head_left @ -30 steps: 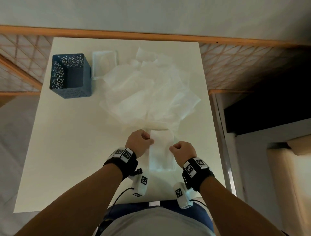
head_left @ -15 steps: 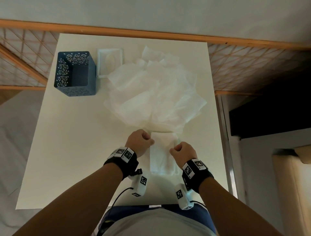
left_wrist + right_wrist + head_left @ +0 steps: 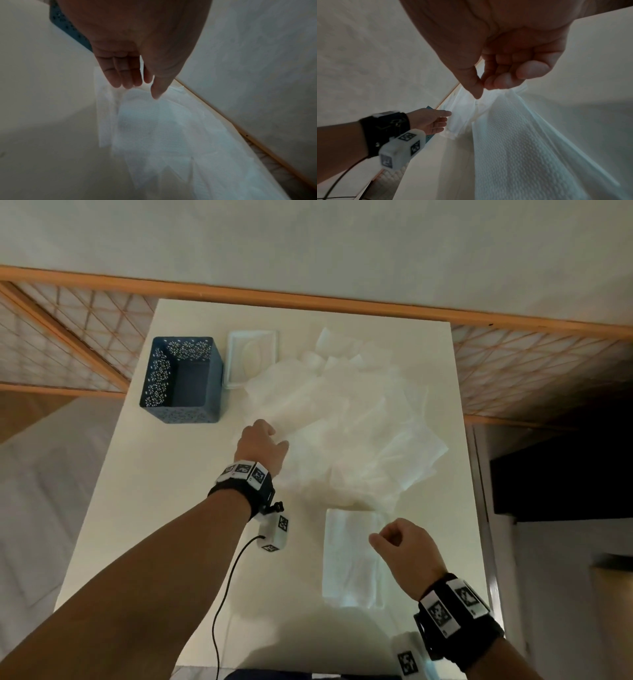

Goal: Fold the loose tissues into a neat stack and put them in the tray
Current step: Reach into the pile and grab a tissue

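Loose tissues (image 3: 342, 422) sprawl right of the blue basket (image 3: 181, 381), reaching the white tray (image 3: 251, 333) just beside it. Left hand (image 3: 260, 445), released and straight, touches their edge. Right hand (image 3: 404, 546) curls over the folded tissue (image 3: 349, 559), nearer and right of the basket; whether it grasps anything is unclear.

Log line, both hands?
left hand: open, at edge of loose tissues | right hand: curled, empty, above folded tissue | folded tissue: on table, not in tray

Top view of white table (image 3: 154, 525). Far left: blue perforated basket (image 3: 181, 381), with white tray (image 3: 251, 357) just beside it on the right. Centre to far right: spread heap of loose tissues (image 3: 342, 422), reaching the tray's near corner. Near right: folded tissue (image 3: 352, 559), flat, far edge at the heap.
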Demonstrator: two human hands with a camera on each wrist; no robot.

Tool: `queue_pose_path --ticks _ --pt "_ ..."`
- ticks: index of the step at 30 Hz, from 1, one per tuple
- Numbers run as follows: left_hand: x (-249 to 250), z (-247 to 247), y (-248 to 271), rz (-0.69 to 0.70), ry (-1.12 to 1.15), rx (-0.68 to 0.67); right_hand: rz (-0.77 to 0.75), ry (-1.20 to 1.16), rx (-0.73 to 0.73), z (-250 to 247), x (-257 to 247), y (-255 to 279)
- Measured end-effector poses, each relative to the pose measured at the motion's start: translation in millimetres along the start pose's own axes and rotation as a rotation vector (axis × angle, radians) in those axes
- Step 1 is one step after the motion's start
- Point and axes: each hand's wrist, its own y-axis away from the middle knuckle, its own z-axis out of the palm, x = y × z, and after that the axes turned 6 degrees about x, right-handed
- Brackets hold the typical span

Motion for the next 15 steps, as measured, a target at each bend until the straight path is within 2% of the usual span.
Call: queue_pose_path --ticks 3,5,15 --pt "1.9 3.7 -13.0 -0.004 -0.164 -0.082 -0.033 0.005 -0.016 -0.7 -5.2 -5.3" --pt "2.4 6.6 -15.7 0.027 -0.195 -0.088 -0.058 0.006 -0.022 0.3 -8.5 -11.3" --pt "4.3 -8.3 11.0 0.091 0.024 -0.013 -0.109 0.031 0.002 -1.0 -51.8 -59.1"
